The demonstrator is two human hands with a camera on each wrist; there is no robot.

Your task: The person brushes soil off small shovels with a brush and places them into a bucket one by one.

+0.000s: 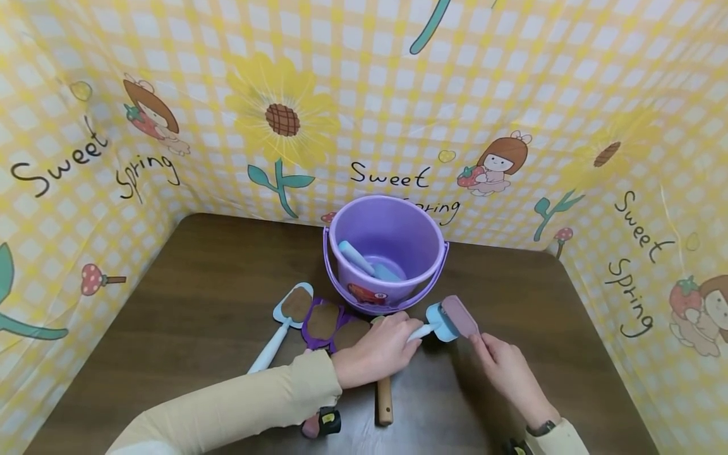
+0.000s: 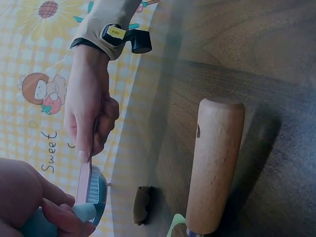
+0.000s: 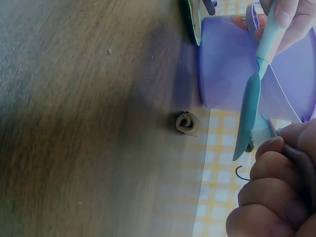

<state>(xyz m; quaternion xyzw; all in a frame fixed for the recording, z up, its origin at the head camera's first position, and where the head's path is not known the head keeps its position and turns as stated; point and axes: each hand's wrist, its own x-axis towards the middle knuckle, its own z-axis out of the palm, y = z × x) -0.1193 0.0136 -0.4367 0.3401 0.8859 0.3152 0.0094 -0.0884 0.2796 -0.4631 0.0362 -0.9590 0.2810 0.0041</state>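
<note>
My left hand [image 1: 387, 351] grips the handle of a light blue toy shovel [image 1: 435, 314] in front of the bucket. In my right hand [image 1: 509, 373] is a pink brush [image 1: 459, 316] with pale bristles. Its head is held over the shovel's blade, bristles facing it. In the left wrist view the bristles [image 2: 94, 190] appear to meet the blade. The shovel [image 3: 248, 116] is edge-on in the right wrist view. A wooden handle [image 1: 385, 401] lies below my left hand, its other end hidden.
A purple bucket [image 1: 392, 287] stands behind my hands, another light blue tool [image 1: 355, 258] inside. To the left lie a blue shovel [image 1: 268, 346] with a brown blade face and a purple-framed item [image 1: 307, 332] with brown middles. A small brown roll [image 3: 186, 123] lies on the table [image 1: 216, 284].
</note>
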